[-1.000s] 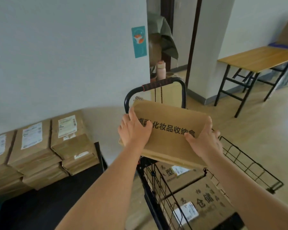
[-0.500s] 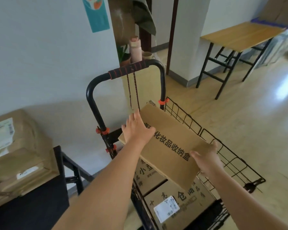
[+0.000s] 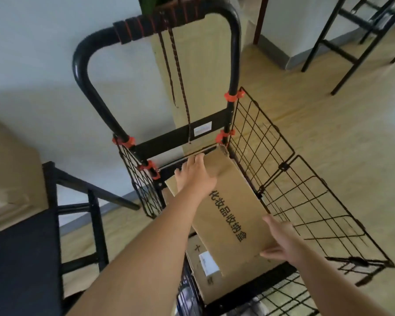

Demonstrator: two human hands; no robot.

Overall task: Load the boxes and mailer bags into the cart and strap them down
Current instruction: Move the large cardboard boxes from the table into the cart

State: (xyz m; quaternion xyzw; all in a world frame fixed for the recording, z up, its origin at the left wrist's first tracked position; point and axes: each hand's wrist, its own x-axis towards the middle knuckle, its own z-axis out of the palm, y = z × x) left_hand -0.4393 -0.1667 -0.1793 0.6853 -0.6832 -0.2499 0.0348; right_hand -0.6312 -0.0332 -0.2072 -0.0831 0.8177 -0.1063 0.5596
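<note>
A flat brown cardboard box [image 3: 233, 208] with black printed characters lies inside the black wire cart [image 3: 290, 195], on top of other boxes. My left hand [image 3: 195, 173] rests on its far end near the cart's back bar, fingers spread over the edge. My right hand [image 3: 283, 240] grips the near right corner, thumb on top and fingers underneath. A lower box with a white label [image 3: 209, 263] shows beneath it. A dark bungee strap [image 3: 178, 71] hangs from the cart's handle [image 3: 160, 26].
A black table [image 3: 21, 258] with stacked brown mailer bags [image 3: 9, 179] stands at the left, against the white wall. A black-legged table frame [image 3: 351, 37] is at the far right. Light wood floor spreads to the right of the cart.
Both hands have lowered the box from above the cart down into it, and the box now lies nearly flat. The view has tilted downward toward the cart.
</note>
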